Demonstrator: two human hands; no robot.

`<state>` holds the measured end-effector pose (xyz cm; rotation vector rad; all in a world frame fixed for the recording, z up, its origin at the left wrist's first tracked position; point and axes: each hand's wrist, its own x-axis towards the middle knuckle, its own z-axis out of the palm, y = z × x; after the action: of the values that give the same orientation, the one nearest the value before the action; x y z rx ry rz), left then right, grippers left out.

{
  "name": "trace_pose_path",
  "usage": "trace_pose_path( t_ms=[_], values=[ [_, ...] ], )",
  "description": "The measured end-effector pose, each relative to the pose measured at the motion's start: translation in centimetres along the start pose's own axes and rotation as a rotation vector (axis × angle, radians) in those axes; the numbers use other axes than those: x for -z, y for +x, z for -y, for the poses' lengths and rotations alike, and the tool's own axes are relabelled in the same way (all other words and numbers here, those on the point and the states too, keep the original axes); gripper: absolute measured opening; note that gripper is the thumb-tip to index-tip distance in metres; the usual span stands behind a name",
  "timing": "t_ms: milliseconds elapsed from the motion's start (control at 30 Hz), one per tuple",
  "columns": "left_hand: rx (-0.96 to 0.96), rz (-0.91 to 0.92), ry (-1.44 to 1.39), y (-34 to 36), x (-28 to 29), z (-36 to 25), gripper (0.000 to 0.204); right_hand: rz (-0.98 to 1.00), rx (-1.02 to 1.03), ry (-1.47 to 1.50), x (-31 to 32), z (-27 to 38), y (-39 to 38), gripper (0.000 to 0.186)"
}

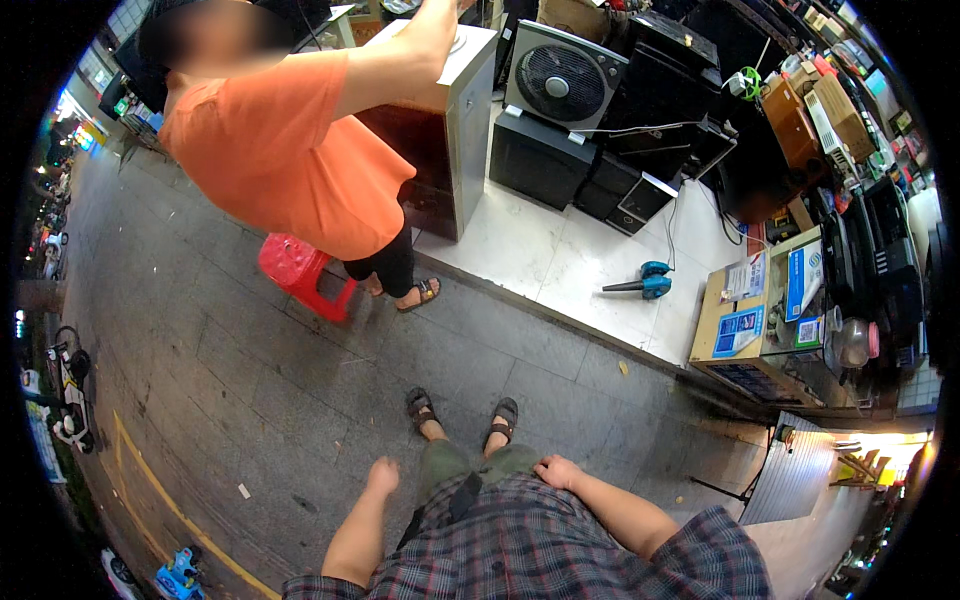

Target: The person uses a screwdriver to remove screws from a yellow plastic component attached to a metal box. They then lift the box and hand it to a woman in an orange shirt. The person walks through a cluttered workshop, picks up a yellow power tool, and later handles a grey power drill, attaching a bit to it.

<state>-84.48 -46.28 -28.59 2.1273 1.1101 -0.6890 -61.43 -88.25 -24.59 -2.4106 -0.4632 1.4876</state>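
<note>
My left hand (382,474) hangs beside my left thigh over the grey pavement (250,400), its fingers curled, with nothing seen in them. My right hand (556,470) rests at my right hip against the green shorts (518,463), fingers loosely bent and holding nothing visible. Ahead, on the raised white tiled platform (530,250), lies a blue and black blower (648,282) with its cord. A person in an orange shirt (280,170) stands at the upper left, an arm (410,60) reaching over a grey cabinet (465,150); that hand is out of frame.
A red plastic stool (292,262) stands behind the person. A fan (560,86), black boxes (540,160) and a cluttered shelf (820,120) fill the back and right. The platform's step edge crosses in front. A glass display case (760,310) and folding table (788,465) are right, scooters (70,385) left.
</note>
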Motion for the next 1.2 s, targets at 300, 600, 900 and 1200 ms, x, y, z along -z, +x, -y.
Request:
trace_pose_path(
  t_ms=[300, 600, 900, 1200],
  values=[
    [-0.081, -0.084, -0.203, 3.0, 3.2, -9.0, 0.028, 0.034, -0.096, 0.103, 1.0, 0.6, -1.7, 0.053],
    [0.190, 0.161, -0.325, -0.6, 2.3, -2.5, 0.015, 0.013, -0.111, 0.170, -0.9, -2.6, -1.1, 0.053],
    [0.210, 0.122, -0.300, -2.4, 0.4, 2.3, 0.019, -0.008, -0.099, 0.221, -1.5, -3.5, -0.4, 0.051],
    [-0.216, 0.043, 0.204, 1.1, 3.2, -9.7, 0.027, 0.077, -0.050, 0.099, -0.4, -2.9, -0.2, 0.055]
  ],
)
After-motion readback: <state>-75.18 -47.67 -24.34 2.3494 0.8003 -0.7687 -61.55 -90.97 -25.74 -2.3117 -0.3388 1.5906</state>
